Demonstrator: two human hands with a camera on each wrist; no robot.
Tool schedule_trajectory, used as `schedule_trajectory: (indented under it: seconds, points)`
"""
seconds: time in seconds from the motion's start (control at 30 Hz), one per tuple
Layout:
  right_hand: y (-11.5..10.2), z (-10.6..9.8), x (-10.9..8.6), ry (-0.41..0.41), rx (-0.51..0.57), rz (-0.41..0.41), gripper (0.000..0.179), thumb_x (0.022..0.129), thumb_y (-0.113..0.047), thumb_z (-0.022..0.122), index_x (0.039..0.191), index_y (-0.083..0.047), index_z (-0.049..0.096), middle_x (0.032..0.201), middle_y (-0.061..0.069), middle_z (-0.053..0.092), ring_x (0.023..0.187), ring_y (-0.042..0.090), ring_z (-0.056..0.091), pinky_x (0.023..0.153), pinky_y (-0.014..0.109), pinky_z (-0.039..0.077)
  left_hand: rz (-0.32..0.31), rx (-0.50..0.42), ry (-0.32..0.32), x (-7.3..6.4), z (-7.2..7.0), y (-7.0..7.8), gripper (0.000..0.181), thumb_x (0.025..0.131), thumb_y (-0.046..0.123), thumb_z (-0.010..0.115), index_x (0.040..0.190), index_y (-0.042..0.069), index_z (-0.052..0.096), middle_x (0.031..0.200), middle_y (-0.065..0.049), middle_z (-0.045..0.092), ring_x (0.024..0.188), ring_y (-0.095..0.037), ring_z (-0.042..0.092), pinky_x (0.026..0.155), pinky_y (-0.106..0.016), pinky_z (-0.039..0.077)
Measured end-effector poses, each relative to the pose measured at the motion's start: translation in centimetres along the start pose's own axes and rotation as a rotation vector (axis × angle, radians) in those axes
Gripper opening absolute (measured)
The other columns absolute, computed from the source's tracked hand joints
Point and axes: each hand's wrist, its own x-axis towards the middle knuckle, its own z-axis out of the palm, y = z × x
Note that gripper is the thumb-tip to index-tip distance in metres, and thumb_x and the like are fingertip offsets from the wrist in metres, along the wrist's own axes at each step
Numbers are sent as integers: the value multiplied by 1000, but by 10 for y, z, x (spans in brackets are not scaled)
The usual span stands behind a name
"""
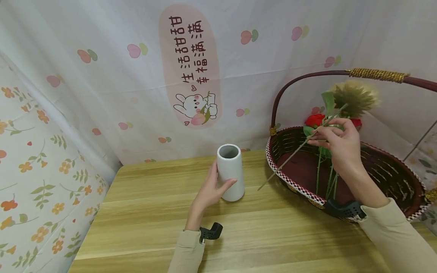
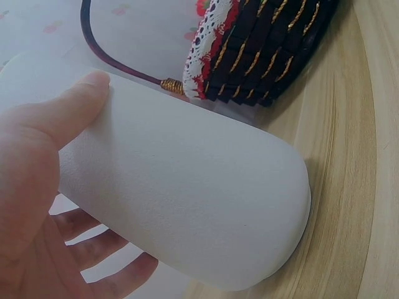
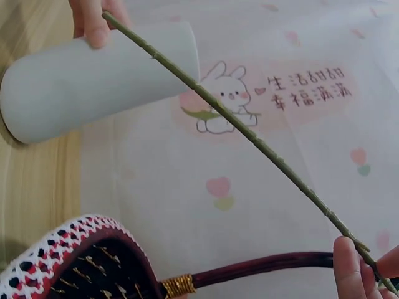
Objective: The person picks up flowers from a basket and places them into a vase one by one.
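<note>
A white vase [image 1: 230, 178] stands upright on the wooden table, its round mouth facing up. My left hand [image 1: 212, 191] holds it from the left side, the thumb across its front and the fingers behind, as the left wrist view shows. Over the basket, my right hand [image 1: 336, 142] pinches the long green stem [image 3: 249, 132] of a flower with a blurred, pale yellow head [image 1: 355, 98]. The stem slants down to the left, its bare end to the right of the vase. Red flowers [image 1: 315, 120] with green stems stand in the basket behind and below the right hand.
A dark woven basket [image 1: 300, 195] with white lace trim and a tall arched handle [image 1: 307, 74] fills the right side. The table [image 1: 143, 223] reaches back to a printed curtain [image 1: 112, 22]; a floral cloth [image 1: 41, 182] hangs at the left.
</note>
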Motion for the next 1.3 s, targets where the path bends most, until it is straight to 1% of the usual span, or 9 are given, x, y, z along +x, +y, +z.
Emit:
schedule_trajectory:
  seconds: [0.23,0.43,0.57,0.73,0.87,1.1,1.3]
  points:
    - [-1,9,-3,-32,-48,-6,24,97,5,60,112,-1,43,85,11,73,74,21,70,68,33,61,9,13,1,0,1,0,89,93,33,76,160,20,19,156,-6,36,140,-23,40,115,-48,32]
    - [-2,15,-4,-45,-52,-20,23,97,3,61,112,-1,44,84,10,72,74,20,69,69,32,60,14,8,6,0,0,-1,88,92,33,76,159,20,20,155,-6,36,139,-24,40,114,-49,32]
    - [-2,17,-4,-53,-37,-37,22,97,3,62,112,-1,46,83,10,71,74,20,69,69,32,61,13,-10,5,0,1,-2,88,92,33,76,160,21,20,156,-5,36,139,-23,40,115,-49,32]
    - [-1,21,-4,-59,-25,-59,22,97,5,61,112,-1,47,81,10,70,74,20,68,68,33,61,14,-46,11,0,1,-3,87,92,30,77,159,22,22,155,-5,35,140,-24,39,115,-51,32]
    - [-1,24,-3,-60,-20,-62,23,96,6,61,113,0,47,80,10,69,72,21,67,67,33,61,14,-69,13,-1,1,-4,87,92,28,77,159,23,22,156,-5,35,141,-25,39,115,-53,32]
    - [-2,27,1,-51,-49,-57,24,96,5,63,115,-1,48,80,10,70,72,21,66,67,33,61,-3,-44,2,-1,0,-3,88,93,33,76,160,22,20,156,-5,34,141,-23,38,115,-51,32]
    - [-6,29,4,-41,-21,-66,25,95,5,64,115,0,50,81,11,70,69,21,67,66,33,61,-5,-28,-1,-1,0,-2,89,93,35,75,160,22,19,156,-5,34,141,-24,38,113,-52,34]
